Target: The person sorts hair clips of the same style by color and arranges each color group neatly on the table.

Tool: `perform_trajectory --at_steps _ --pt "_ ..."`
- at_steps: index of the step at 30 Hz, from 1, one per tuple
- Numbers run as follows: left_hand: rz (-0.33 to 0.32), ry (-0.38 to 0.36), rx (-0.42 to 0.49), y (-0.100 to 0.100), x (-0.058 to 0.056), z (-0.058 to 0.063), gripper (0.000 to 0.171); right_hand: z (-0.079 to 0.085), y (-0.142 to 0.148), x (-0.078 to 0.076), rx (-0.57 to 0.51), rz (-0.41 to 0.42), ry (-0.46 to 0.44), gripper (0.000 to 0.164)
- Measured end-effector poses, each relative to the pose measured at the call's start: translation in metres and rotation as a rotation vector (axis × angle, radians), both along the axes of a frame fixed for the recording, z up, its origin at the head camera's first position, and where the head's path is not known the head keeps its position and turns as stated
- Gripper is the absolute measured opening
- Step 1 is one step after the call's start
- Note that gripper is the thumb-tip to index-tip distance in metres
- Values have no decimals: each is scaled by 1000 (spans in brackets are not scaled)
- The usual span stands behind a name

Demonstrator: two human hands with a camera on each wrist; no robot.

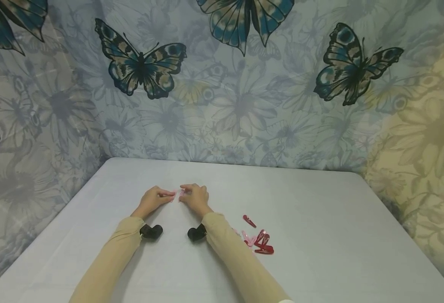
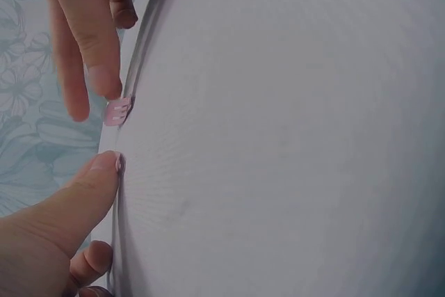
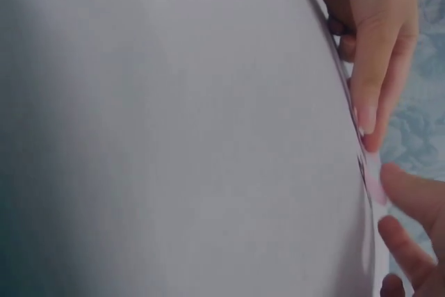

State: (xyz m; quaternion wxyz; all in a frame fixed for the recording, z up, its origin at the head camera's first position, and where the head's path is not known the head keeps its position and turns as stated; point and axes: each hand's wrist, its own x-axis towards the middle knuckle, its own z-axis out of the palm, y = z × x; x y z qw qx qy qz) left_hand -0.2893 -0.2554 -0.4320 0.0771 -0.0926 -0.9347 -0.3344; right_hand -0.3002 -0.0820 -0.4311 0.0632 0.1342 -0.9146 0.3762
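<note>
Near the far part of the white table [image 1: 320,235], both hands work close together over small pink hair clips. My left hand [image 1: 153,201] pinches a pink hair clip [image 1: 174,196] at its fingertips; the thumb covers most of it in the left wrist view. Just to the right, my right hand [image 1: 196,198] has thumb and finger at either end of another pink hair clip [image 1: 181,193]. Its slotted body [image 2: 118,112] shows beneath a fingertip in the left wrist view. A small gap separates the two clips.
Right of the right forearm lies a loose pile of red hair clips [image 1: 264,249] and pink hair clips [image 1: 249,239], partly hidden by the sleeve. One red hair clip [image 1: 250,221] lies apart, farther back. A butterfly-patterned curtain [image 1: 241,105] hangs behind the table.
</note>
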Motion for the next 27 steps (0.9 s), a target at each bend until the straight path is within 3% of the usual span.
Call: perform_trajectory --at_steps 7,13,16,23,27 --pt "-19 -31 6 2 6 -1 26 13 16 6 -248 109 -58 28" --pt "-16 -16 1 1 7 3 25 34 24 12 -302 191 63 27" --pt "-15 -9 -2 2 7 6 24 45 29 18 -343 215 76 25" --pt "-18 -15 -4 3 6 5 24 58 57 37 -376 244 -36 26" --pt "-18 -19 -4 4 5 4 24 61 81 47 -370 255 -54 27"
